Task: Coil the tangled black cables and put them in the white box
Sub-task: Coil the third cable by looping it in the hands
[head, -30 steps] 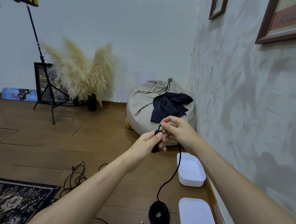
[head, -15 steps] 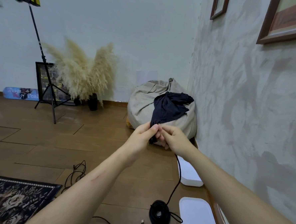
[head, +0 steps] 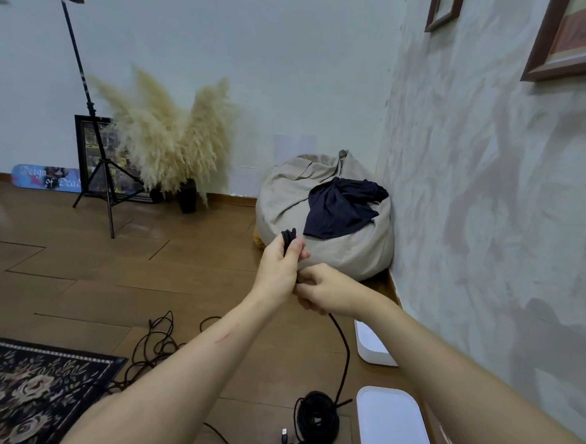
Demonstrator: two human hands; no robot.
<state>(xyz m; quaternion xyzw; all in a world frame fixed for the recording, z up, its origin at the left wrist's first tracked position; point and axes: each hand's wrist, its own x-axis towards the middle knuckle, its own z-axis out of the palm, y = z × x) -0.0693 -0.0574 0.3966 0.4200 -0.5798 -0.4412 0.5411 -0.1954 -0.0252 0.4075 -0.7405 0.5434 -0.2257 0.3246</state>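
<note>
Two bare hands meet out in front, above the brown wooden floor (head: 75, 277). The left hand (head: 278, 269) is raised, fingers and thumb clamped round a small bundle of thin black cable loops (head: 289, 237) that stick out above the fist. Just below and touching it, the right hand (head: 328, 292) curls round the same cable, knuckles up. A hanging strand (head: 345, 348) drops to a black coil (head: 317, 419) near the floor's right edge. The white plastic box (head: 373, 347) sits at that edge, partly behind the right forearm. Loose tangled black cables (head: 155, 344) lie by the dark floral rug (head: 34, 394).
</note>
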